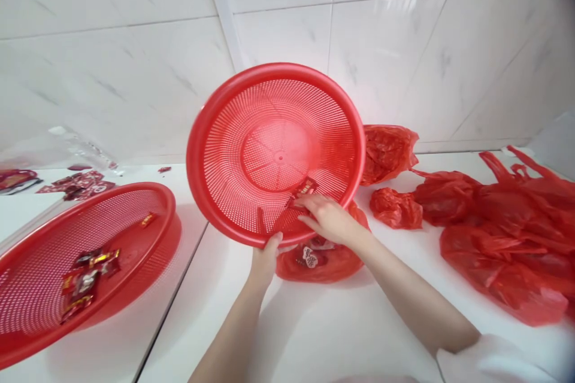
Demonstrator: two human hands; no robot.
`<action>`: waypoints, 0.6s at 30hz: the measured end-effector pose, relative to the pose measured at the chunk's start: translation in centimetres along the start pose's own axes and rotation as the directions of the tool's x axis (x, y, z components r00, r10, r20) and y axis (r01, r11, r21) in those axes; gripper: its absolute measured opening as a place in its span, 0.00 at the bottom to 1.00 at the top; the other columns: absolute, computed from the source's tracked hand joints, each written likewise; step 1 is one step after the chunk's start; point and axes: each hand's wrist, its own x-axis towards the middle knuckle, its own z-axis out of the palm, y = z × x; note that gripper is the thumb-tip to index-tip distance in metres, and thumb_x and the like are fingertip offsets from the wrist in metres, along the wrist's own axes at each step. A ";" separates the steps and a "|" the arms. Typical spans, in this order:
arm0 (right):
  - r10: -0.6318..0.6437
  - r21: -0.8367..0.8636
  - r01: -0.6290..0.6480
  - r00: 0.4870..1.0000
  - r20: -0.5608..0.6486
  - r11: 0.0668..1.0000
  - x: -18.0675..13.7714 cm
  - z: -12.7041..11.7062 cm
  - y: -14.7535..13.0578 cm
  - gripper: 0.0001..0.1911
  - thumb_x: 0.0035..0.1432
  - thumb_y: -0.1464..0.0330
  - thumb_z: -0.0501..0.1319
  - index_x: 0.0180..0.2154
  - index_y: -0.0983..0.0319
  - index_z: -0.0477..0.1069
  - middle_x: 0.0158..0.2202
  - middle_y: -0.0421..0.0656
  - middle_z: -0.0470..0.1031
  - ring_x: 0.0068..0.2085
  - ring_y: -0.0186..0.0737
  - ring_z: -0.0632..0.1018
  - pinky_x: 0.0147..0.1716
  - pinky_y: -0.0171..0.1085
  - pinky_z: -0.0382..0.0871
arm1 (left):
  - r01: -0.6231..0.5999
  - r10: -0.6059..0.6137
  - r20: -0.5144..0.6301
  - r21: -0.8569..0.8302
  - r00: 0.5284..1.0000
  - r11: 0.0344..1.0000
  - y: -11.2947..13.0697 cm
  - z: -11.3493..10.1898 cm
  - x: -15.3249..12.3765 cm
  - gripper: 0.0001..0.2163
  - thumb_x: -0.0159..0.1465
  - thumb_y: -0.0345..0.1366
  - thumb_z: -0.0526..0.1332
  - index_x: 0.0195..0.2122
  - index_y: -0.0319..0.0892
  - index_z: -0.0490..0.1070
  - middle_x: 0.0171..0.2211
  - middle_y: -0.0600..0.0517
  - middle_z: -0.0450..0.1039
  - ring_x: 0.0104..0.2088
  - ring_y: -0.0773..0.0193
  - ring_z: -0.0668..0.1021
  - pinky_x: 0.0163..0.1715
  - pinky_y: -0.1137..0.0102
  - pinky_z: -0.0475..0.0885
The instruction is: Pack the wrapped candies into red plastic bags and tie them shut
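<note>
A red mesh plastic basket (278, 81) is tipped toward me above the white counter. My left hand (268, 254) is closed on its lower rim, with the thumb over the edge and the other fingers hidden behind. Inside the basket, my right hand (330, 215) has its fingers curled at a few red wrapped candies (306, 185) low on the right wall; how firmly they are gripped is hard to see. Below the basket, partly covered by it, sits a red plastic bag (309, 269) with printed packets inside.
To the left, a second red basket (166, 203) leans tilted, with several wrapped candies (87, 278) in it. Loose wrappers (81, 184) lie behind it. Filled red bags (507, 239) crowd the right side, and another red bag (389, 152) stands by the tiled wall (381, 60).
</note>
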 end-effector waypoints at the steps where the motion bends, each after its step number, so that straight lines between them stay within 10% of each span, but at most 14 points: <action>1: 0.013 -0.020 -0.012 1.000 0.024 1.000 0.0 0.5 0.1 0.16 0.63 0.68 0.58 0.52 0.63 0.70 0.52 0.53 0.74 0.53 0.49 0.74 0.54 0.50 0.67 | 0.014 -0.014 0.016 0.008 1.000 1.000 -0.2 0.2 -0.3 0.31 0.53 0.33 0.65 0.60 0.43 0.63 0.50 0.42 0.73 0.43 0.49 0.80 0.37 0.55 0.80; 6: 0.149 0.289 -0.143 0.989 0.001 0.946 0.2 0.3 0.9 0.14 0.62 0.71 0.58 0.49 0.62 0.74 0.47 0.49 0.78 0.47 0.44 0.78 0.51 0.45 0.70 | 0.021 -0.021 0.033 0.003 0.999 1.000 -0.3 0.2 -0.2 0.31 0.54 0.32 0.64 0.60 0.43 0.62 0.50 0.43 0.74 0.42 0.51 0.81 0.39 0.55 0.80; 13: 0.386 0.815 -0.365 0.902 0.191 0.449 0.5 -1.7 2.1 0.17 0.57 0.59 0.63 0.45 0.62 0.75 0.34 0.43 0.80 0.34 0.37 0.80 0.39 0.40 0.76 | -0.157 0.155 -0.086 -0.010 0.984 0.988 1.1 -1.4 1.6 0.32 0.54 0.32 0.64 0.61 0.50 0.61 0.53 0.47 0.71 0.45 0.55 0.79 0.42 0.56 0.79; 18: 0.347 0.798 -0.365 0.914 0.210 0.480 0.0 -2.9 1.7 0.16 0.47 0.62 0.70 0.37 0.63 0.75 0.30 0.40 0.77 0.29 0.33 0.78 0.33 0.35 0.76 | -0.176 0.169 -0.115 -0.054 0.979 0.983 2.2 -1.9 2.1 0.29 0.54 0.31 0.63 0.58 0.50 0.64 0.52 0.48 0.71 0.43 0.58 0.78 0.42 0.55 0.79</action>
